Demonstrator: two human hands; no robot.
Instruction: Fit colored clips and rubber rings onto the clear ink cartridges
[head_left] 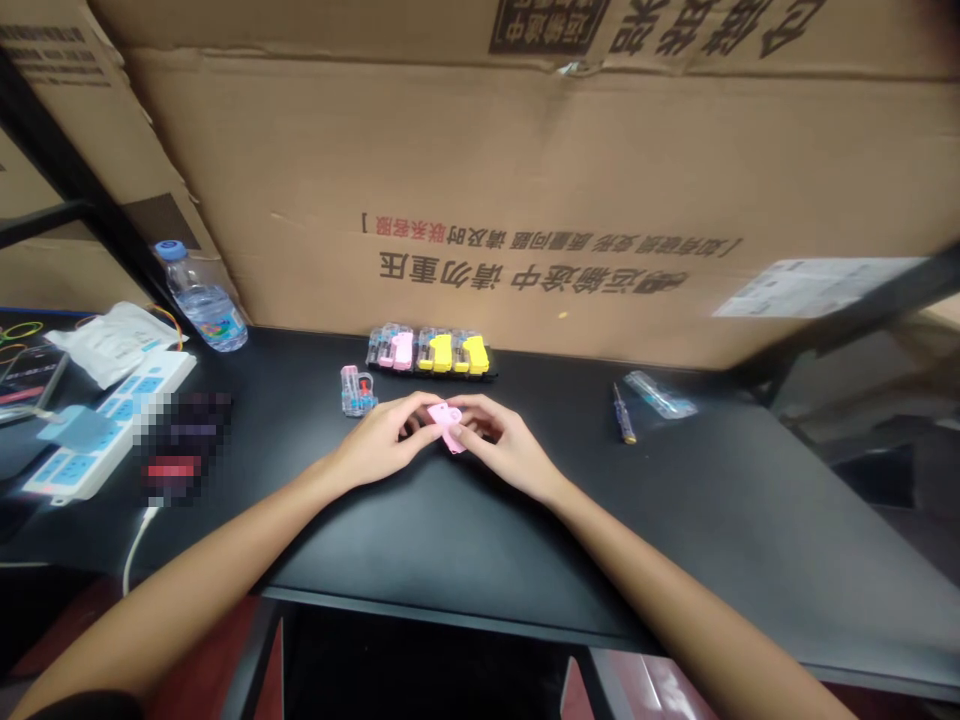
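A small pink plastic piece (448,426) is pinched between my two hands above the middle of the black table. My left hand (386,437) grips its left side with thumb and fingertips. On its right side, the thumb and fingers of my right hand (510,445) close on the same piece. Beyond my left hand stands a clear and pink toy part (358,392) with a small red bit inside. Behind my hands lies a row of clear toy pieces, one with a pink part (402,350) and two with yellow parts (440,353).
A water bottle (202,300), a white power strip (112,430), a plastic packet (118,343) and a blurred-out device with a cable (184,445) are at the left. At the right lie a screwdriver (623,415) and a clear bag (660,396). Cardboard (525,160) stands behind the table (450,560).
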